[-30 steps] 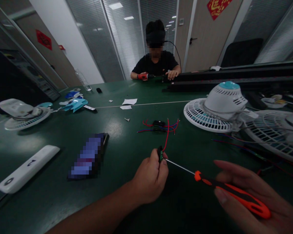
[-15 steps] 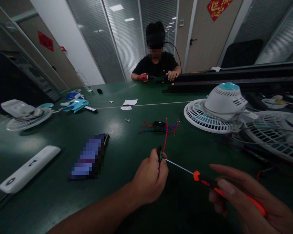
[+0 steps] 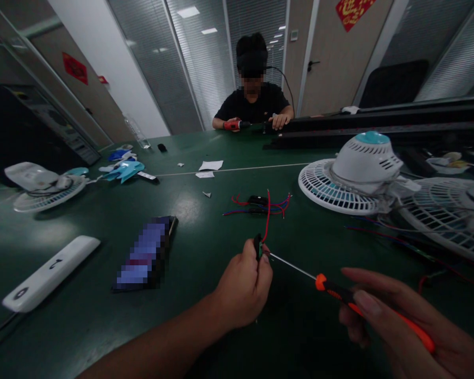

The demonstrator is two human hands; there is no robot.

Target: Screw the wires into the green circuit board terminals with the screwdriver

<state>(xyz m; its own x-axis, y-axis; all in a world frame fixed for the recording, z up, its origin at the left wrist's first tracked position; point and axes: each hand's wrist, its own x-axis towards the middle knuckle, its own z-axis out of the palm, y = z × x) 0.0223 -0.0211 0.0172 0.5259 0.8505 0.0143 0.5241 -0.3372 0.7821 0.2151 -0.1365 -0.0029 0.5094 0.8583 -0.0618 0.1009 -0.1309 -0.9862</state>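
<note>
—Counting the fans first, how many are shown?
—Three white fans are counted. One fan (image 3: pixel 363 168) is laid flat at the right of the desk (image 3: pixel 102 326), a second fan (image 3: pixel 446 221) is cut off by the right edge, and a third fan (image 3: pixel 43 184) is seen at the far left. One screwdriver (image 3: pixel 375 310), one pixelated phone (image 3: pixel 144 255), one white bar (image 3: pixel 49 273), one wire bundle (image 3: pixel 260 205) in red and blue, and two larger paper scraps (image 3: pixel 210 165) are also counted.
—Can any writing be read?
—None can. Dark marks are printed on the white bar and gold characters on a red door hanging (image 3: pixel 353 10), but neither can be made out.
—How is the screwdriver held and aimed?
—Its orange handle is gripped between thumb and fingers of the right hand (image 3: pixel 398 326), low at the right. The long axis is run from lower right to upper left. The tip is pointed at, and set against, a small black part (image 3: pixel 258 246) pinched in the closed left hand (image 3: pixel 243 289) above the middle of the desk. A red wire (image 3: pixel 267 218) is led from that part up towards the wire bundle. Across the desk, a red tool (image 3: pixel 231 125) is held by another person (image 3: pixel 255 102).
</note>
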